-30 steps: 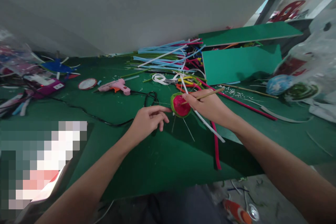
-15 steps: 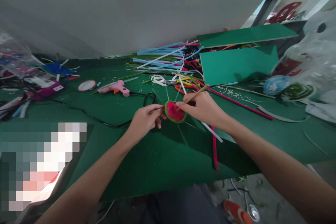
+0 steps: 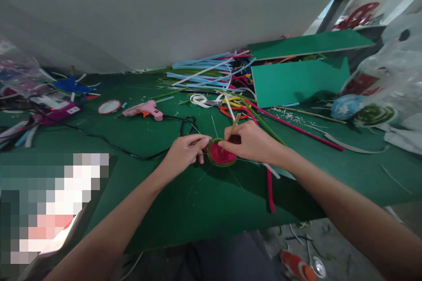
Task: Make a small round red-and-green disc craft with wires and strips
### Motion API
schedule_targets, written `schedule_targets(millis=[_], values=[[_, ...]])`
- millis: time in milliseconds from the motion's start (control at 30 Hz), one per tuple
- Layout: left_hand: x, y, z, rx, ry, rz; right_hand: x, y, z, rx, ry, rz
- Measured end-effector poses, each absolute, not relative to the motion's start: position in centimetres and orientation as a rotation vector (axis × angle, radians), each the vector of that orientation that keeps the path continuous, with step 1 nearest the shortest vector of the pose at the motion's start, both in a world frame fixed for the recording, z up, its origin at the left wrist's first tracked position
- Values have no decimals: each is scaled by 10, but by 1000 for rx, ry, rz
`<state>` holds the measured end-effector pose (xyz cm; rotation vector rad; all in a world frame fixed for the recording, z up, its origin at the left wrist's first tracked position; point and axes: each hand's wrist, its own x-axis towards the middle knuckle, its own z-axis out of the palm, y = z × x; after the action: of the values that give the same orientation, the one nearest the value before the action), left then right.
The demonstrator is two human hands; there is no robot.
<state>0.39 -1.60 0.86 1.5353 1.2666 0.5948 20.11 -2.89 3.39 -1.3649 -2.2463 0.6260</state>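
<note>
A round red disc with a green rim sits low over the green table, held between both hands. My left hand pinches its left edge with closed fingers. My right hand grips the disc's right side together with a thin wooden stick that points up and away. Thin white strands stick out from under the disc. A red pipe cleaner lies just below my right wrist.
A pink glue gun with a black cord lies behind my left hand. A heap of coloured pipe cleaners and green foam sheets fill the back. Plastic bags stand at right, clutter at far left.
Both hands brought the disc down and slightly left toward the table. My left hand went from near the disc to pinching its edge. The stick tilted more upright.
</note>
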Motion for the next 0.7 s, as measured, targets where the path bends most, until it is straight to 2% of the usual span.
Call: schedule_targets(millis=[200,433,700], values=[[2,-16,11,1634,1231,479,202,-30,32,-1299,-2325,647],[0,-16,10,1689,1199,444,194,-32,32,-1353,-2560,375],[2,-17,9,1663,1205,459,193,-28,28,-1356,-2666,417]])
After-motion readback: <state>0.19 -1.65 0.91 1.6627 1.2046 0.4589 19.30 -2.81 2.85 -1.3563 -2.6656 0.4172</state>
